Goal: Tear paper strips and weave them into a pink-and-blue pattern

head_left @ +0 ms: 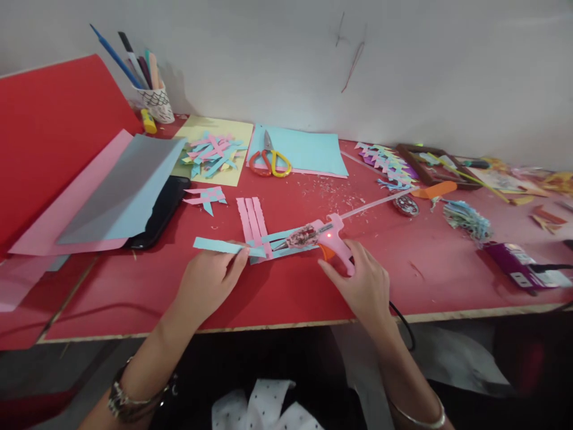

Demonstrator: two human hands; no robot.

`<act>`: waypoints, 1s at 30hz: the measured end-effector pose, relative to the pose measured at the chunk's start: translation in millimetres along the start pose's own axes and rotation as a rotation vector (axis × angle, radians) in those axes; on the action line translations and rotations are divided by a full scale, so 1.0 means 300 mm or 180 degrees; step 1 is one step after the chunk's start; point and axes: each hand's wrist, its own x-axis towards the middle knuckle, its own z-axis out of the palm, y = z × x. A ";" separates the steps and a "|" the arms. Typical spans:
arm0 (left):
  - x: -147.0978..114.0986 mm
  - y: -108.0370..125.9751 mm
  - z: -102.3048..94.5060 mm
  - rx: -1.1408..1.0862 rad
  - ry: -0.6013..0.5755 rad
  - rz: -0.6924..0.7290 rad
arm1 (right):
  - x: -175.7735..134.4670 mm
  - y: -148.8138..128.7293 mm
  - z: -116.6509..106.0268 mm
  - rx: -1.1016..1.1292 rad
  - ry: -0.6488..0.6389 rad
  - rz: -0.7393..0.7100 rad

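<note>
My left hand (215,275) pinches a light blue paper strip (215,245) at the left edge of a weave of pink and blue strips. The pink strips (253,218) of that weave stand up side by side from the red table. In my right hand (364,278) is a pink glue gun (333,242), its handle gripped and a small light glowing on its body. Its metal nozzle points left, at or just over the weave; I cannot tell if it touches. A clear glue stick (380,203) sticks out of the gun's back.
Scissors (271,161) lie on light blue sheets (308,149) at the back. A heap of woven pieces (212,152) rests on yellow paper. Stacked sheets (120,185) cover a black device (161,215) at left. A purple power strip (519,266) sits at right; a cable (403,325) hangs below the table edge.
</note>
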 end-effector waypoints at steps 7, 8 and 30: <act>0.002 -0.007 0.007 -0.0085 0.0072 0.0080 | -0.006 -0.002 0.014 0.0119 -0.0097 -0.0133; 0.002 -0.008 0.007 -0.0089 0.0067 0.0076 | -0.006 -0.002 0.014 0.0114 -0.0129 -0.0150; 0.007 -0.005 0.004 -0.0064 0.0041 -0.0003 | -0.018 0.019 0.007 -0.0301 -0.0299 -0.0417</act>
